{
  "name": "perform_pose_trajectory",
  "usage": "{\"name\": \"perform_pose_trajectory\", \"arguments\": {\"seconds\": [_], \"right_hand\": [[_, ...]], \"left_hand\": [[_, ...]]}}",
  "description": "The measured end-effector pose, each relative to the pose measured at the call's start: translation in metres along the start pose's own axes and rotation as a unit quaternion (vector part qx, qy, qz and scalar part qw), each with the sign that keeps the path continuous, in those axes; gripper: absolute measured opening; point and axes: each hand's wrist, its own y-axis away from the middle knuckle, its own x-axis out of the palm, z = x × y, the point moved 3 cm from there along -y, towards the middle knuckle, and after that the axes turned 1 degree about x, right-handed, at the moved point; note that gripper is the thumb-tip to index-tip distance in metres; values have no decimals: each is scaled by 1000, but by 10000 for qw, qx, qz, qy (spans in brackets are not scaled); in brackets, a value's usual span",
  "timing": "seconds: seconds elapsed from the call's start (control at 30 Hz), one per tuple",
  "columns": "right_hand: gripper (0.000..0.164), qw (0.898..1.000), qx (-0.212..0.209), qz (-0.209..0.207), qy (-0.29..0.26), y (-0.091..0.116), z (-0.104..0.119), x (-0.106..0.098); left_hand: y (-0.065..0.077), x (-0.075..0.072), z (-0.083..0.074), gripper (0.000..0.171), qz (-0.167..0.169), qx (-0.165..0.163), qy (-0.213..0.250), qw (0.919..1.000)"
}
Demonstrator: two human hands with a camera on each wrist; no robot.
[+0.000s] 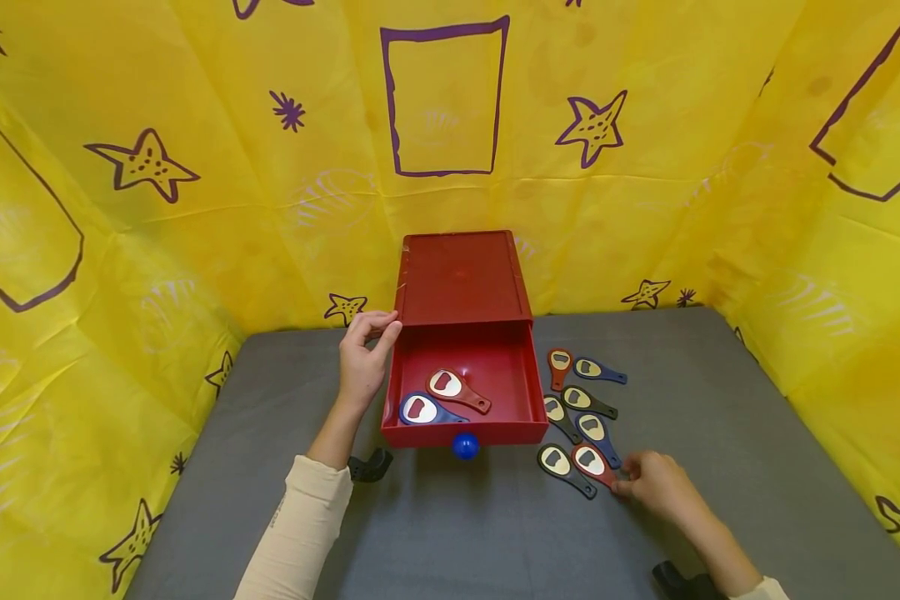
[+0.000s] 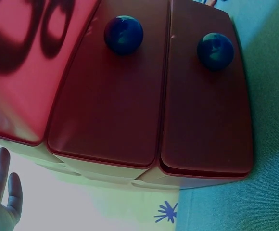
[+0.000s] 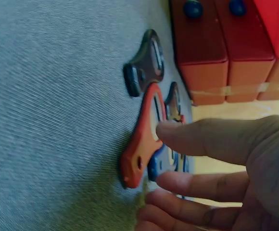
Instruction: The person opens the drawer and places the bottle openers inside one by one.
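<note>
In the head view my left hand [image 1: 363, 358] rests its fingertips at the left side of a red drawer cabinet [image 1: 461, 279], fingers fairly straight. The cabinet's top drawer [image 1: 506, 432] is pulled out by its blue knob side. Inside lie a red bottle opener [image 1: 478, 402] and a blue bottle opener [image 1: 441, 412]. My right hand [image 1: 658, 485] is at the handle end of another red bottle opener [image 1: 598, 472] on the table. The right wrist view shows thumb and forefinger apart near that red bottle opener [image 3: 138, 139], no clear grip visible.
More bottle openers lie right of the cabinet: a red one [image 1: 559, 367], blue ones [image 1: 602, 371] and several black ones [image 1: 566, 472]. Two lower drawers [image 2: 106, 96] are closed. Yellow patterned cloth [image 1: 645, 208] surrounds the grey table [image 1: 450, 533]. Black objects [image 1: 371, 467] lie near both forearms.
</note>
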Motion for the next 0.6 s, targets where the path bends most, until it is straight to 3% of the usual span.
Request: {"name": "perform_pose_trajectory", "arguments": {"seconds": [0.27, 0.6], "right_hand": [[23, 9998, 135, -140, 54, 4, 2, 6], [19, 9987, 5, -487, 146, 6, 4, 15]], "left_hand": [[0, 0, 1, 23, 6, 20, 16, 10000], [0, 0, 0, 22, -45, 109, 36, 9999]]}}
